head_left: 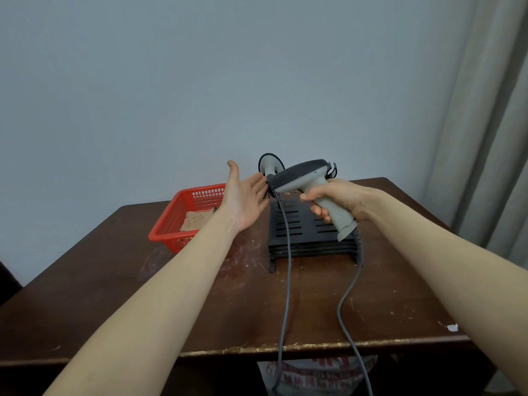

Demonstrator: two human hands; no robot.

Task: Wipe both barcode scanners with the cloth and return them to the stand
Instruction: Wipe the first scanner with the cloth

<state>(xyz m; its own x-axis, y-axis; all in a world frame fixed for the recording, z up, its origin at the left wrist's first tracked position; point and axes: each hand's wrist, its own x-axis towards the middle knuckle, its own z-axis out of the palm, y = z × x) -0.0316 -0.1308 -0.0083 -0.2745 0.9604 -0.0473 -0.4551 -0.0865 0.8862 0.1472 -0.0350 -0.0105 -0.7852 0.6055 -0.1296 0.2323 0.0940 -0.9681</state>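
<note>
My right hand (335, 202) grips the handle of a grey barcode scanner (303, 178) and holds it in the air above the black slotted stand (303, 232). The scanner's dark head points left, toward my left hand (245, 200), which is open, palm up, with its fingertips at the head. A second scanner (270, 165) stands at the back of the stand, mostly hidden behind the first. Two grey cables (287, 281) run from the scanners over the table's front edge. The tan cloth (197, 220) lies in the red basket (171, 224).
The brown wooden table (114, 281) has a worn front edge. The basket sits at the back left, next to the stand. A grey curtain (491, 124) hangs at the right. A printed bag (314, 372) lies below the table front.
</note>
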